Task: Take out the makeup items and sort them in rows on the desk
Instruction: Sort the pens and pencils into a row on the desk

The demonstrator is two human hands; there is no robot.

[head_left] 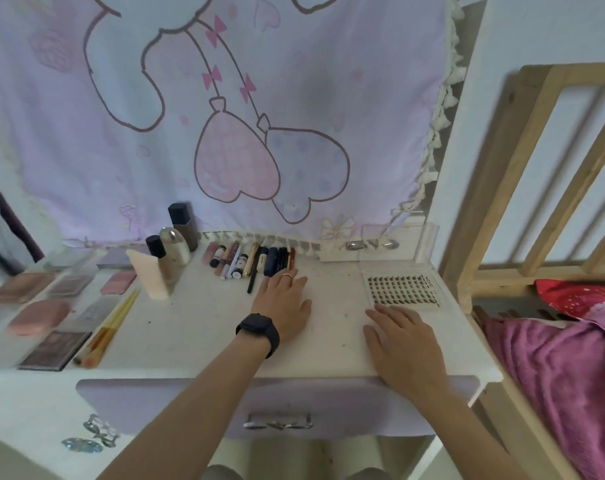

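Sorting looks nearly done: palettes [44, 306] left, bottles [169, 251] and tube row [249, 259] at back of desk [197, 327], lash tray [401, 289] right. Left hand [283, 303] flat, empty, fingertips at row's right end. Right hand [405, 344] flat, fingertips at tray's near edge. Next, probably: nudge tray square.

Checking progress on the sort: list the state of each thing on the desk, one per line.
lash tray: lying flat
cream tube: standing upright
bottles: upright
row of pencils and tubes: lying side by side
drawer: shut
left hand: open, flat on desk
right hand: open, flat, at lash tray's near edge
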